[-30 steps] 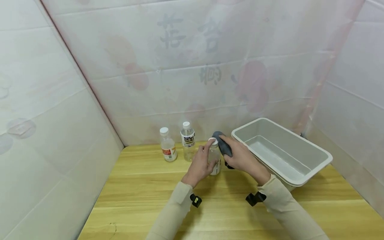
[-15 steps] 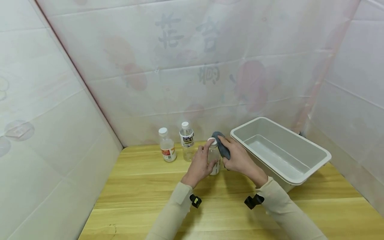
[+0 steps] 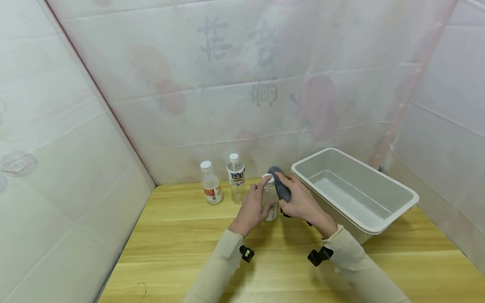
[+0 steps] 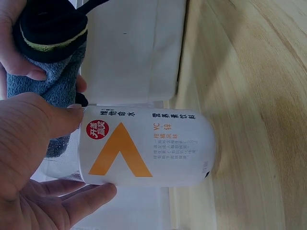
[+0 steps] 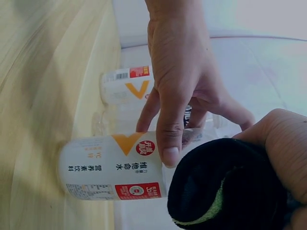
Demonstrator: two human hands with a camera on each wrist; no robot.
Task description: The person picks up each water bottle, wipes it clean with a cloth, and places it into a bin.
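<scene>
Vitamin-drink bottle (image 3: 270,200) is standing upright on the wooden table (image 3: 182,248), and I am steadying it with my left hand (image 3: 252,208): thumb and fingers are curling round its body, with the white-and-orange label sitting right between the thumb tip and the lower fingers in the left wrist view (image 4: 144,147). My right hand (image 3: 301,201) is closing round a rolled dark grey cloth (image 3: 280,185), pinching it against the bottle's shoulder just under the white cap (image 3: 268,178), on the side opposite my left thumb.

I am judging the risks from here. The bottle looks nearly empty and light, so any sideways push from the cloth could be tipping it over my left fingers, toward the two other bottles (image 3: 212,185) (image 3: 236,179) standing just beyond my left fingertips near the wall. The label looks slick, and a loose left grip may be letting the bottle spin rather than stay put while the cloth is rubbing. The cloth roll has a black band with a yellow stripe (image 5: 216,196) bulging past my right fingers; it could be catching on the cap. The grey plastic tub (image 3: 379,227) is sitting just behind my right knuckles, so a wide wrist swing could be knocking its rim.
</scene>
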